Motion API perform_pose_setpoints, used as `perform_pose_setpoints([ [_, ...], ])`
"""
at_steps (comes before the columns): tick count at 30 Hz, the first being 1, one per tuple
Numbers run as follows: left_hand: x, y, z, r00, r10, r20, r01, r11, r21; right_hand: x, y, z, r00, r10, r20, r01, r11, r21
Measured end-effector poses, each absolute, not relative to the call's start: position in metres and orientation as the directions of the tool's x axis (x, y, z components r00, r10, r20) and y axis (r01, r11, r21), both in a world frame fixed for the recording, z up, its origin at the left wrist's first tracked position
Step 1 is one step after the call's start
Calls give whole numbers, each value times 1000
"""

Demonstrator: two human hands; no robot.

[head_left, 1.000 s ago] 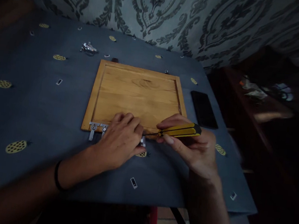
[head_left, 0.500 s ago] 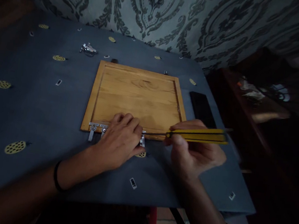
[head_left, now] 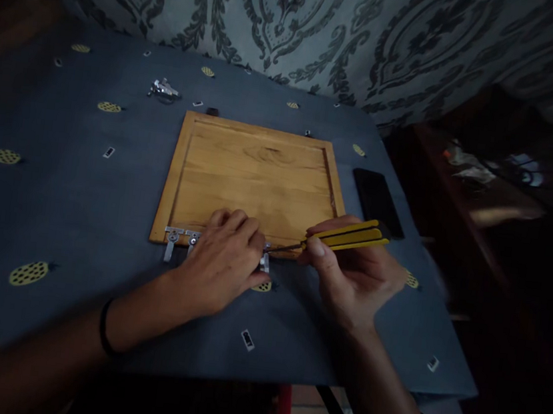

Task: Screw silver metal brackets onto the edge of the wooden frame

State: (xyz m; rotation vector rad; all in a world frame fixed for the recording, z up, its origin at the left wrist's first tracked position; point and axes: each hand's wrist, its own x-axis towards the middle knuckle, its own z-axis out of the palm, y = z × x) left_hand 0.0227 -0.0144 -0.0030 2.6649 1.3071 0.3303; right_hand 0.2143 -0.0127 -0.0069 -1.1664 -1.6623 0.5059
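A framed wooden panel (head_left: 260,178) lies flat on the table, with metal hinges along its near edge. One hinge (head_left: 170,245) sits by the left corner with its arm sticking out over the edge. My left hand (head_left: 224,261) is closed over this edge, fingers bent together, pressing on a hinge (head_left: 264,261) that it partly covers. In my right hand (head_left: 356,277) is a yellow-and-black screwdriver (head_left: 348,236), gripped by its handle. Its thin shaft slants down left to the hinge beside my left fingers; whether the tip sits in a screw is too small to tell.
A dark blue cloth (head_left: 74,209) with pineapple prints covers the table. Beyond the panel lies a small heap of metal hardware (head_left: 164,90). A black phone (head_left: 378,201) rests right of the panel. A patterned wall (head_left: 279,19) stands behind the table.
The screwdriver handle has swung up and in, tilting more steeply, and my right hand has shifted slightly left. My left hand and the panel stay in place.
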Motion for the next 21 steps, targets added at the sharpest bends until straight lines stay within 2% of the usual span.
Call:
perform_pose_setpoints([
  [3, 23, -14, -2, 596, 795, 111, 759, -603, 244, 213, -12, -7, -28, 849, 528, 493, 472, -731],
  [9, 23, -14, -1, 594, 799, 96, 757, -595, 272, 210, -9, -4, -130, 812, 569, 469, 556, -687],
  [16, 23, -13, -3, 596, 796, 110, 754, -601, 266, 209, -5, 3, -275, 725, 631, 319, 688, -652],
  [21, 23, -14, -4, 590, 797, 132, 759, -603, 247, 211, -5, 7, -283, 761, 584, 332, 649, -685],
])
